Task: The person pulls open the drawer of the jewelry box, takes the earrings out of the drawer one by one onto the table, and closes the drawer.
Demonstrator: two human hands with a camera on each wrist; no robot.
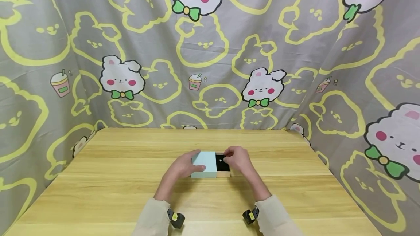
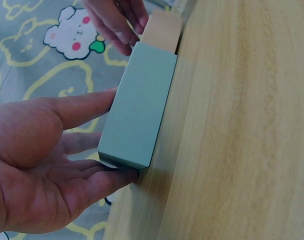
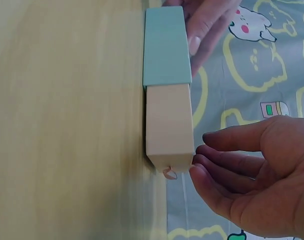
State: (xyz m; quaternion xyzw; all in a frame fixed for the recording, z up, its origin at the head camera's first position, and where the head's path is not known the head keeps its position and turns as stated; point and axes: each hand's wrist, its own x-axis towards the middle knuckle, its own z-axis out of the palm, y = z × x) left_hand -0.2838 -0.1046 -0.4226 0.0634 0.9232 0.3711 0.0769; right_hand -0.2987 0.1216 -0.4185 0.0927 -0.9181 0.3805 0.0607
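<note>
A mint-green box sleeve [image 1: 207, 158] lies on the table, with a beige drawer [image 3: 169, 120] slid partway out of its right end. Inside the drawer is a black insert [image 1: 222, 166] bearing a small silvery star-shaped piece [image 1: 220, 160]. My left hand [image 1: 183, 165] grips the sleeve from its left end, thumb across the top and fingers around the far side. At the drawer's right end, my right hand [image 1: 238, 158] has its fingers bent over the insert, thumb and fingers apart. A small ribbon loop [image 3: 169, 173] hangs from the drawer's end face.
The wooden table [image 1: 131, 156] extends on all sides of the box. A grey curtain with cartoon bunnies [image 1: 210, 65] stands behind it and along both sides. Each wrist carries a small black camera [image 1: 177, 220].
</note>
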